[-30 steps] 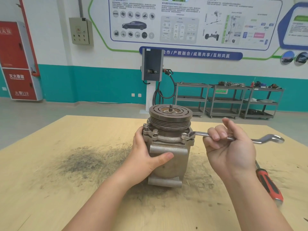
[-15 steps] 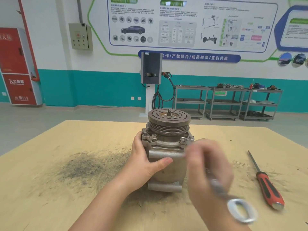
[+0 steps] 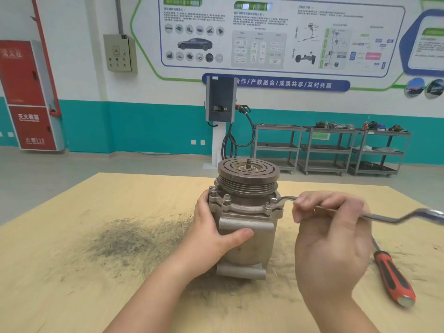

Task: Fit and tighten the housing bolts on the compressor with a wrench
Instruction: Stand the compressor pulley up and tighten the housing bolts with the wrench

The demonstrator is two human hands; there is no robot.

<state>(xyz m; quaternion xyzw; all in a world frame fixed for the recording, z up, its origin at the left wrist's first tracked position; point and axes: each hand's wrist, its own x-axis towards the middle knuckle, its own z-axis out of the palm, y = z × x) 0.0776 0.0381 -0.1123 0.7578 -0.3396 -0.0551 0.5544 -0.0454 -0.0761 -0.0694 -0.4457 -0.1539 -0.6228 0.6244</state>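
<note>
Workshop wooden table (image 3: 72, 272) under my hands, compressor (image 3: 247, 222) upright, pulley end up, my left hand (image 3: 216, 234) clasping its left side, my right hand (image 3: 331, 239) curled round the wrench (image 3: 374, 216), shaft running rightward from a right-side bolt (image 3: 274, 203), red screwdriver (image 3: 394, 277) farther right.

- We see a dull grey cast-metal compressor (image 3: 247, 227) with a matt finish.
- We note a shiny silver steel wrench (image 3: 374, 217).
- We view a pale, smudged plywood tabletop (image 3: 96, 272).
</note>
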